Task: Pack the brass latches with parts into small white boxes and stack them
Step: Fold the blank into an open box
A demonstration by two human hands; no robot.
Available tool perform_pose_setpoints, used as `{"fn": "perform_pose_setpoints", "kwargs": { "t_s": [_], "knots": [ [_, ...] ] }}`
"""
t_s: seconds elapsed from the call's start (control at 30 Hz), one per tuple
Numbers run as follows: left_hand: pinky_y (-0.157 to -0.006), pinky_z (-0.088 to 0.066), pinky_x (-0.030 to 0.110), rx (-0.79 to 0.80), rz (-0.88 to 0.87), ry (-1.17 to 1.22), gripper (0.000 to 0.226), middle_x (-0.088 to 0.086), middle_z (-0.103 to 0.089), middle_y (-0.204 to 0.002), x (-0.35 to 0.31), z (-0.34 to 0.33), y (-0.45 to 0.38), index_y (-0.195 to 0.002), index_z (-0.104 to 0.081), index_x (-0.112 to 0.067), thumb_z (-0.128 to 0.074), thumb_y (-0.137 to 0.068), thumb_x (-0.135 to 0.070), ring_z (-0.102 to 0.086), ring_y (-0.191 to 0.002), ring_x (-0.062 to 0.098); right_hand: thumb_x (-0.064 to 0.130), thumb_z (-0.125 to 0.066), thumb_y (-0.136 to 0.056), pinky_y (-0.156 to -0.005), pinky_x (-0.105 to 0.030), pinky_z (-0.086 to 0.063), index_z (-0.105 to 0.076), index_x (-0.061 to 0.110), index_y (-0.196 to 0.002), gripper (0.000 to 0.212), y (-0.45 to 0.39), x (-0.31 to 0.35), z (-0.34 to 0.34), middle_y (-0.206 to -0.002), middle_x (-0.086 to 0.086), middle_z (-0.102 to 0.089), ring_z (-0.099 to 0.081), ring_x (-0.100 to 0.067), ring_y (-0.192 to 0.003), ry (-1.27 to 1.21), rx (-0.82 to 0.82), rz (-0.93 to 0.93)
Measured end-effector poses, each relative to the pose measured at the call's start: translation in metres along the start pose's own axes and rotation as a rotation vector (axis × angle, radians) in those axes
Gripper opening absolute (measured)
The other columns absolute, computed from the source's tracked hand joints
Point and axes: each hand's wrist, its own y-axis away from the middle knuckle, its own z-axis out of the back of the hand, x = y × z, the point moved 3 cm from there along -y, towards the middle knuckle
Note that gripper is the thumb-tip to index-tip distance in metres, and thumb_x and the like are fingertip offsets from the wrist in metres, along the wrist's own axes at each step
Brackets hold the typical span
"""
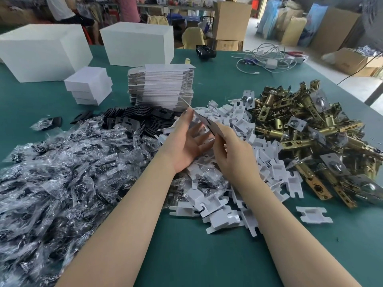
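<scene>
A flat, unfolded white box blank (202, 119) is held edge-on between both hands above the heap of white card inserts (238, 162). My left hand (186, 139) touches its left side with fingers fairly straight, palm up. My right hand (232, 154) grips its lower right edge with curled fingers. Brass latches (310, 137) lie heaped at the right. Clear bags of dark screws (68, 172) cover the left. Black plates (136, 119) lie behind them. A stack of flat box blanks (161, 85) and three packed small white boxes (89, 85) stand further back.
Two big white boxes (41, 50) (136, 44) stand at the far edge of the green table (186, 255). A black object (206, 51) and tangled white cables (267, 59) lie at the back right. Cardboard cartons and people are beyond the table.
</scene>
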Motion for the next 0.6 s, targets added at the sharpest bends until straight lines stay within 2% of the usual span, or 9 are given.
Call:
{"fn": "perform_pose_setpoints", "kwargs": {
  "t_s": [0.03, 0.07, 0.13, 0.2, 0.27, 0.37, 0.47, 0.53, 0.6],
  "knots": [
    [-0.082, -0.059, 0.040, -0.007, -0.007, -0.010, 0.071, 0.010, -0.052, -0.125, 0.000, 0.000, 0.000, -0.141, -0.048, -0.013, -0.071, -0.083, -0.047, -0.056, -0.111, 0.030, 0.008, -0.052, -0.095, -0.048, -0.036, -0.049, -0.058, 0.015, -0.119, 0.026, 0.001, -0.001, 0.001, -0.076, 0.002, -0.066, -0.060, -0.020, -0.057, -0.015, -0.028, -0.004],
    [-0.081, -0.060, 0.039, 0.016, -0.030, -0.022, 0.067, 0.007, -0.058, -0.121, 0.000, 0.000, 0.000, -0.140, -0.046, -0.017, -0.072, -0.083, -0.042, -0.060, -0.107, 0.029, 0.007, -0.054, -0.094, -0.051, -0.035, -0.050, -0.059, 0.016, -0.117, 0.024, 0.001, -0.002, 0.001, -0.078, 0.009, -0.065, -0.061, -0.013, -0.061, -0.032, -0.064, -0.016],
    [-0.077, -0.061, 0.037, 0.113, -0.081, -0.035, 0.046, 0.001, -0.069, -0.109, 0.002, -0.002, 0.000, -0.128, -0.048, -0.025, -0.070, -0.087, -0.029, -0.069, -0.096, 0.022, 0.011, -0.056, -0.095, -0.052, -0.024, -0.047, -0.058, 0.018, -0.114, 0.020, 0.001, -0.005, 0.001, -0.078, 0.025, -0.056, -0.059, -0.003, -0.067, -0.087, -0.138, -0.082],
    [-0.076, -0.061, 0.037, 0.116, -0.114, -0.046, 0.050, 0.001, -0.072, -0.110, 0.003, -0.002, 0.002, -0.129, -0.045, -0.026, -0.070, -0.087, -0.020, -0.071, -0.095, 0.021, 0.015, -0.058, -0.095, -0.050, -0.024, -0.048, -0.055, 0.013, -0.111, 0.017, 0.002, -0.006, -0.001, -0.079, 0.028, -0.051, -0.057, -0.001, -0.068, -0.144, -0.189, -0.140],
    [-0.075, -0.061, 0.037, 0.082, -0.139, -0.083, 0.055, 0.004, -0.070, -0.116, 0.003, 0.000, 0.002, -0.135, -0.044, -0.021, -0.070, -0.087, -0.014, -0.071, -0.097, 0.021, 0.019, -0.060, -0.094, -0.052, -0.019, -0.049, -0.049, 0.017, -0.113, 0.022, 0.003, -0.008, -0.002, -0.086, 0.025, -0.052, -0.058, 0.001, -0.072, -0.199, -0.221, -0.204],
    [-0.069, -0.059, 0.030, -0.010, -0.158, -0.112, 0.044, 0.006, -0.070, -0.113, 0.003, 0.003, 0.002, -0.132, -0.047, -0.015, -0.064, -0.093, -0.007, -0.072, -0.091, 0.018, 0.021, -0.064, -0.092, -0.073, -0.019, -0.055, -0.037, 0.033, -0.127, 0.046, 0.000, -0.011, 0.001, -0.110, 0.031, -0.051, -0.060, 0.001, -0.097, -0.331, -0.244, -0.343],
    [-0.069, -0.059, 0.029, -0.031, -0.189, -0.110, 0.031, 0.005, -0.073, -0.109, 0.003, 0.004, 0.001, -0.121, -0.051, -0.019, -0.059, -0.095, -0.002, -0.074, -0.090, 0.020, 0.014, -0.070, -0.088, -0.103, -0.019, -0.043, -0.017, 0.039, -0.147, 0.083, -0.002, -0.012, 0.005, -0.134, 0.044, -0.030, -0.040, 0.010, -0.129, -0.382, -0.289, -0.364],
    [-0.067, -0.060, 0.030, -0.047, -0.221, -0.125, 0.032, 0.001, -0.075, -0.103, 0.001, 0.002, 0.002, -0.119, -0.053, -0.020, -0.058, -0.096, 0.001, -0.074, -0.089, 0.020, 0.013, -0.074, -0.085, -0.117, -0.034, -0.032, -0.006, 0.037, -0.150, 0.097, -0.003, -0.014, 0.007, -0.149, 0.032, -0.020, -0.025, -0.001, -0.143, -0.378, -0.307, -0.380],
    [-0.069, -0.060, 0.030, -0.051, -0.240, -0.144, 0.034, -0.001, -0.074, -0.104, -0.003, 0.000, 0.003, -0.118, -0.055, -0.022, -0.057, -0.096, 0.003, -0.074, -0.091, 0.019, 0.014, -0.075, -0.085, -0.120, -0.040, -0.024, -0.022, 0.026, -0.152, 0.087, -0.005, -0.017, 0.009, -0.158, 0.007, -0.017, -0.016, -0.012, -0.148, -0.246, -0.292, -0.377]
  ]
}}
